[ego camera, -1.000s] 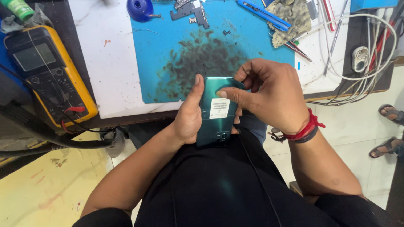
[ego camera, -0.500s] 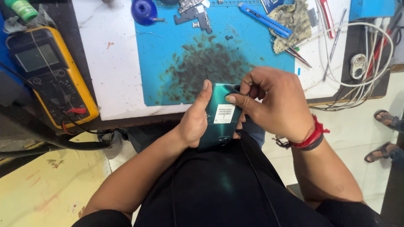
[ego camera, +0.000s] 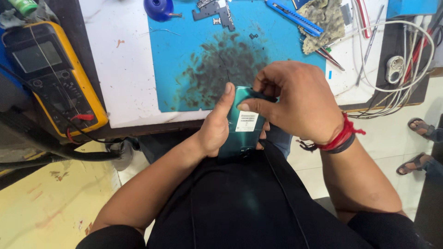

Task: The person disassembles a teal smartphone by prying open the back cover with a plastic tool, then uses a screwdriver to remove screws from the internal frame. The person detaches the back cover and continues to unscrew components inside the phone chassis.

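white rectangular label (ego camera: 246, 121) on green phone back (ego camera: 240, 138), grey multimeter screen (ego camera: 37, 56) far left

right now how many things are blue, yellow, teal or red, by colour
blue: 3, work mat, round cap, utility knife
yellow: 1, multimeter
teal: 1, phone held in left hand and right hand
red: 1, wrist thread
total: 6
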